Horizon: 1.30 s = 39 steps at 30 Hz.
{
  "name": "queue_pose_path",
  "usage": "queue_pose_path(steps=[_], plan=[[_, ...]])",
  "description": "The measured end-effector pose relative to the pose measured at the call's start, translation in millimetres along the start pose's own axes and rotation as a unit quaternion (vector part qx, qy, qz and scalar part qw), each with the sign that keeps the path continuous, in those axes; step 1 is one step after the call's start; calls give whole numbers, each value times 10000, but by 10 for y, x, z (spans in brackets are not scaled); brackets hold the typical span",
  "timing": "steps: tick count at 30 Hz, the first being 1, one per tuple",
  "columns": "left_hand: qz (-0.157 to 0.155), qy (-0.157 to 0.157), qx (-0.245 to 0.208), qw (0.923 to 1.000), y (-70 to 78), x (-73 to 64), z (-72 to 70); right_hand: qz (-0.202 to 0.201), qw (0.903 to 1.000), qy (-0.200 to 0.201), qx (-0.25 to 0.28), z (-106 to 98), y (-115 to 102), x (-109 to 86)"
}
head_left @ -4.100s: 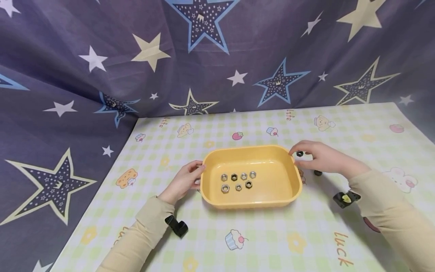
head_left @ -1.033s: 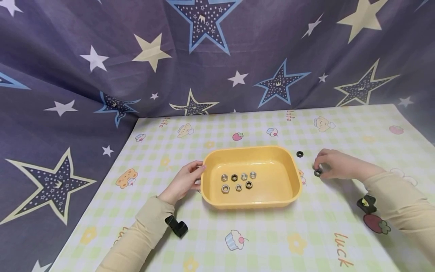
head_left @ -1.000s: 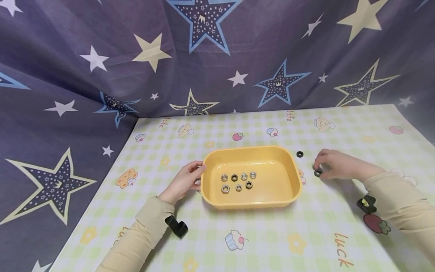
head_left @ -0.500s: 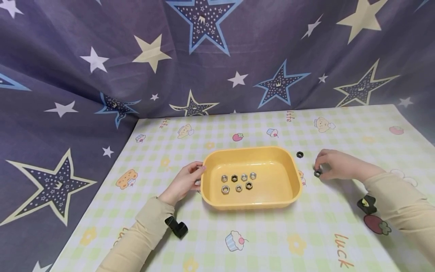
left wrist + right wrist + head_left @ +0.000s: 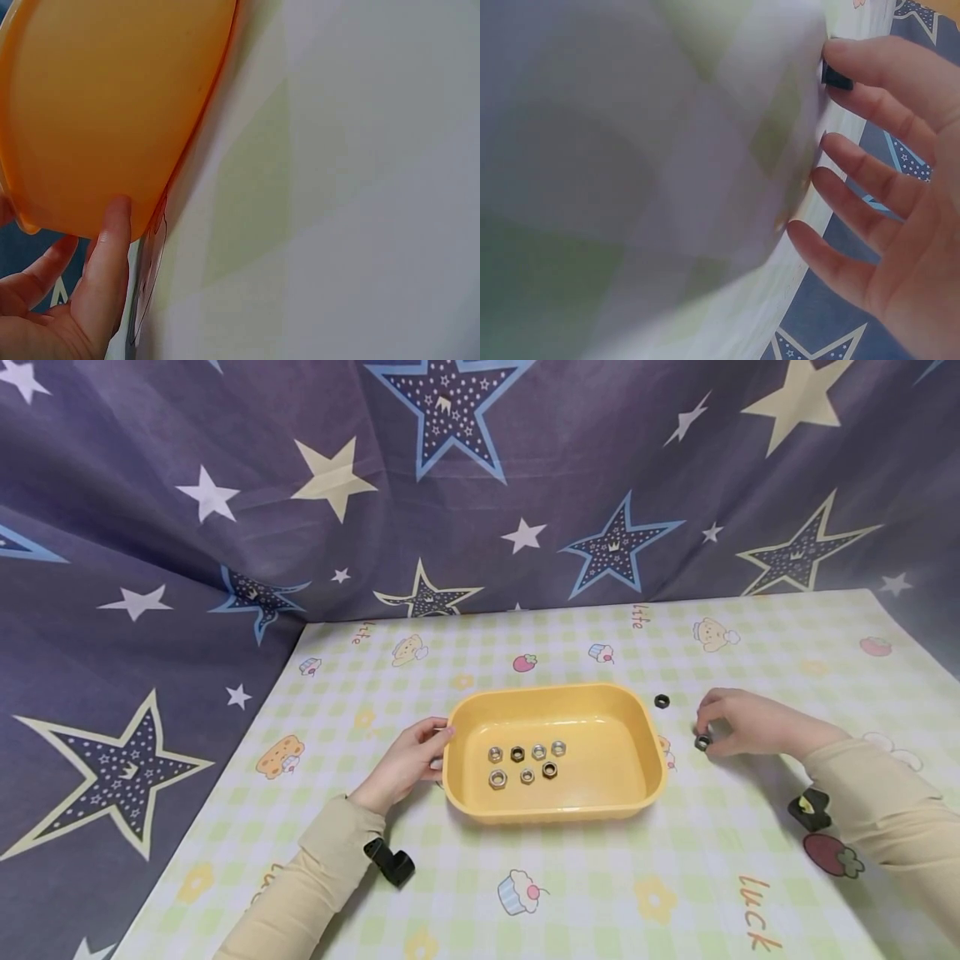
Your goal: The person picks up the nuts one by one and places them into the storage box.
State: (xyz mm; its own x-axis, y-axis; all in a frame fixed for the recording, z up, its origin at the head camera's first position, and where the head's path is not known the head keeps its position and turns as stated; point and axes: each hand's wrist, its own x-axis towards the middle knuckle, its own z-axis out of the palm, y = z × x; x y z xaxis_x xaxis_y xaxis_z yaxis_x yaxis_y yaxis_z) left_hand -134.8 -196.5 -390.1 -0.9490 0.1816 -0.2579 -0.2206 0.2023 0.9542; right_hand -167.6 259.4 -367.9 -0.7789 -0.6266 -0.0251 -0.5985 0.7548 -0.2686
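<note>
A yellow plastic tray [image 5: 592, 768] stands on the table, with several hex nuts in two rows on its floor, such as a silver nut [image 5: 498, 779] and a dark nut [image 5: 517, 754]. My left hand [image 5: 408, 758] holds the tray's left end, thumb at the rim and fingers against the outer wall. In the left wrist view, one fingertip [image 5: 118, 206] lies on that wall. To the right of the tray, my right hand [image 5: 750, 723] pinches a black nut [image 5: 702, 742] between thumb and forefinger, right at the tabletop. The right wrist view shows the black nut [image 5: 836, 76] between these fingertips.
Another black nut [image 5: 662, 701] lies just beyond the tray's right end. The checked tablecloth [image 5: 600, 877] has printed cartoon figures. A dark star-patterned curtain [image 5: 465, 527] hangs behind the table and along its left side.
Since the earliest frame, my right hand has left the tray's right rim and moved right to the black nut. Over the last second it has barely moved; my left hand has stayed put.
</note>
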Motion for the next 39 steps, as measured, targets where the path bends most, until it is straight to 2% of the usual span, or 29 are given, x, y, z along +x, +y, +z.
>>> queue_pose_path(steps=[7,16,23,30,39], plan=[[-25,23,29,10000,-2,0,4,19,10000,10,5,2,7,3],[-12,2,18,10000,-9,-6,2,-56,9992,373,128,-19,-7,-25],[12,-15,57,10000,-12,-2,-10,-284,9968,738,70,-32,19,-33],[34,-18,46,10000,-16,6,-13,-109,9966,790,193,-70,-23,-31],[55,-50,21,10000,-9,3,-11,-201,9947,989,176,-118,-39,-14]])
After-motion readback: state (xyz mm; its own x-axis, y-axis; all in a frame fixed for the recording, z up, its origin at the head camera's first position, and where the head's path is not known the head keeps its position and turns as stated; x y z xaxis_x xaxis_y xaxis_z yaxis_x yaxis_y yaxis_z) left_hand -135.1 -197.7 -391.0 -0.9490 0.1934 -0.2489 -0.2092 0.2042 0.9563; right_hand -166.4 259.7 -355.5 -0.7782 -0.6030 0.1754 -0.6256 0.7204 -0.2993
